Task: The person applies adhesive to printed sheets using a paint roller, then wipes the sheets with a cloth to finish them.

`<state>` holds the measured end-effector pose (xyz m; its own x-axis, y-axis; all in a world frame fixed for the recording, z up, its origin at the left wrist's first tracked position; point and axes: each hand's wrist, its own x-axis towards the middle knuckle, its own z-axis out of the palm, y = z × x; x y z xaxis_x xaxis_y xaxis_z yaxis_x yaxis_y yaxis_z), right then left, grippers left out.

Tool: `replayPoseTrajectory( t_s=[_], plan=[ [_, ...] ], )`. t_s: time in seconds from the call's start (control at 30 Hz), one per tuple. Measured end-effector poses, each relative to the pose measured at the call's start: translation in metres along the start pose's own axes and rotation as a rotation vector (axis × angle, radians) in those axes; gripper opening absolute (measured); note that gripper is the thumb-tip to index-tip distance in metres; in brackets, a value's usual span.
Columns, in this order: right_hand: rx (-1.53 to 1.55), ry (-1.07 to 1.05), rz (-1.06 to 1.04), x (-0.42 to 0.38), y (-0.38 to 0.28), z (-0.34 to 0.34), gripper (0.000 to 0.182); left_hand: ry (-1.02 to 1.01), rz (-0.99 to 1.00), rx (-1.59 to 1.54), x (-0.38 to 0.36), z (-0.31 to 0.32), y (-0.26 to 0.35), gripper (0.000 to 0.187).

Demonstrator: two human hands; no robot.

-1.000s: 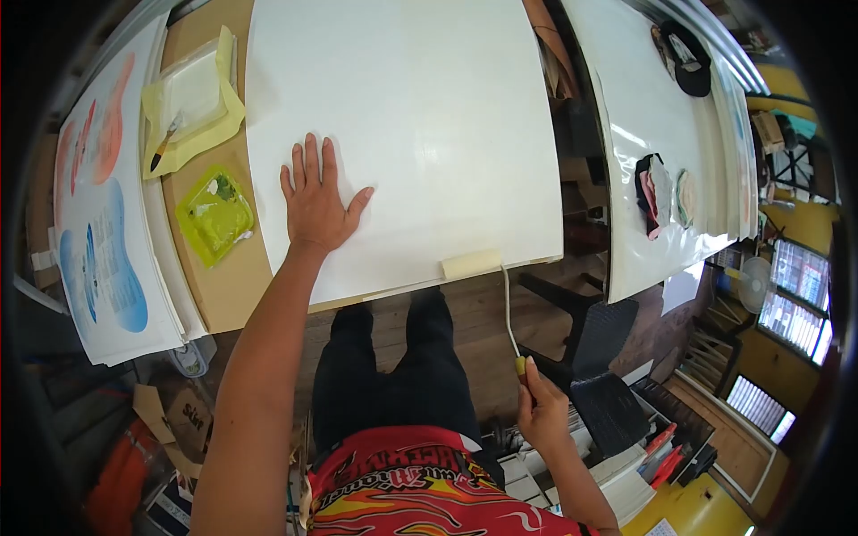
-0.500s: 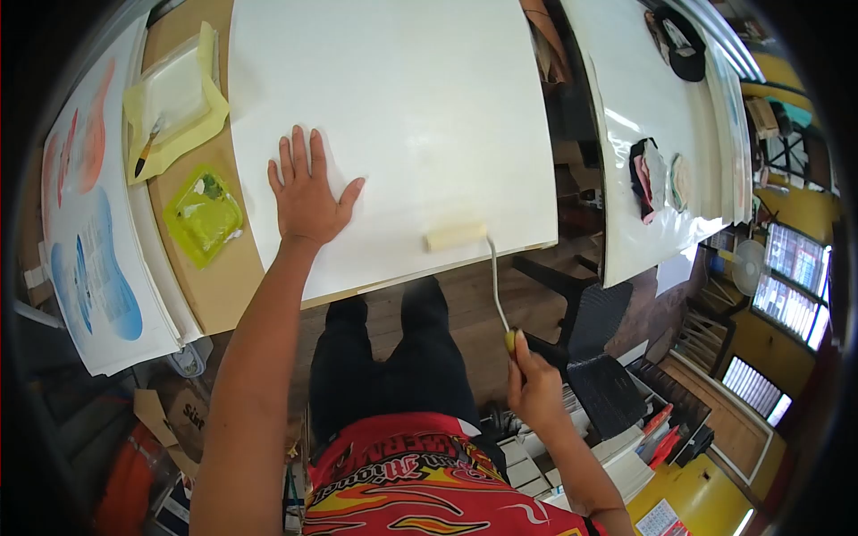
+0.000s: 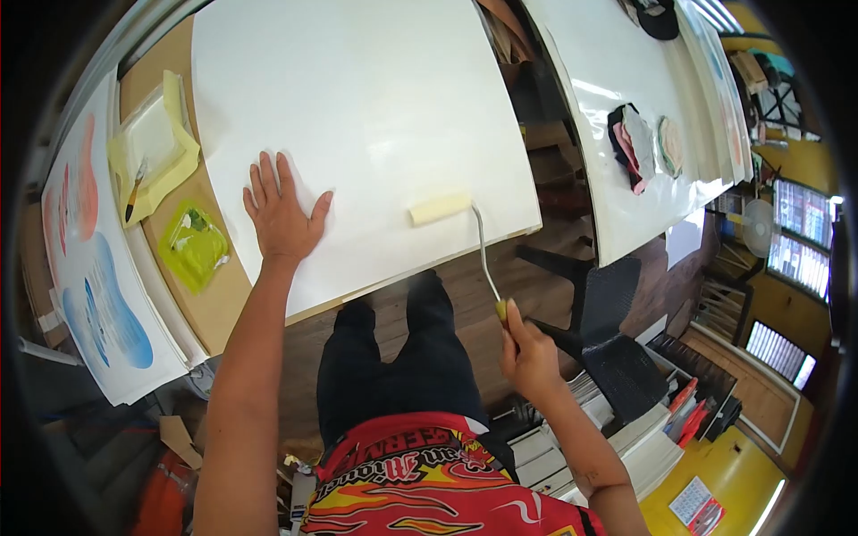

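A large white sheet (image 3: 357,98) covers much of the board in front of me. My left hand (image 3: 282,214) lies flat on it near the left side, fingers spread. My right hand (image 3: 525,347) is wrapped round the green handle of a paint roller, beyond the sheet's near edge. The pale yellow roller head (image 3: 440,209) rests on the sheet near its front right corner, joined to the handle by a bent metal rod. Left of the sheet are a lime green tray (image 3: 193,247) with white and dark green paint and a brush (image 3: 134,192) on a pale yellow container (image 3: 154,143).
Sheets with red and blue painting (image 3: 105,313) lie at far left. On the right, a second glossy white table (image 3: 590,107) holds folded cloths (image 3: 633,147) and a dark cap (image 3: 660,20). A black chair (image 3: 617,371) stands below, right of my legs.
The view has turned and shifted slightly. The roller head sits slightly farther from the sheet's near edge, and my right hand has moved forward with it. My left hand stays flat on the sheet.
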<state>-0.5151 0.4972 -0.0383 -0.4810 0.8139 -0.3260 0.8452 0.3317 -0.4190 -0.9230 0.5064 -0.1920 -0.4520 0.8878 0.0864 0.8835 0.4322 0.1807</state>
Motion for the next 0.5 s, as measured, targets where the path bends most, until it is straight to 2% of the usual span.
replayPoseTrajectory(
  t_s=[0.13, 0.23, 0.33, 0.4, 0.5],
  plan=[
    [0.012, -0.113, 0.103, -0.058, -0.003, -0.022, 0.051, -0.033, 0.0, 0.029, -0.001, 0.003, 0.0, 0.096],
    [0.141, -0.008, 0.059, -0.073, 0.003, -0.036, 0.051, -0.033, -0.003, 0.043, -0.002, 0.002, 0.001, 0.096],
    [0.117, 0.148, -0.041, -0.029, 0.024, -0.032, 0.057, -0.014, 0.015, 0.046, -0.001, 0.003, 0.0, 0.096],
    [0.063, 0.109, -0.007, 0.0, 0.034, -0.022, 0.057, -0.001, 0.018, 0.046, -0.003, 0.005, -0.001, 0.095],
    [0.016, 0.138, -0.011, -0.018, 0.059, 0.006, 0.059, 0.008, 0.029, 0.064, -0.001, 0.007, -0.002, 0.095]
  ],
)
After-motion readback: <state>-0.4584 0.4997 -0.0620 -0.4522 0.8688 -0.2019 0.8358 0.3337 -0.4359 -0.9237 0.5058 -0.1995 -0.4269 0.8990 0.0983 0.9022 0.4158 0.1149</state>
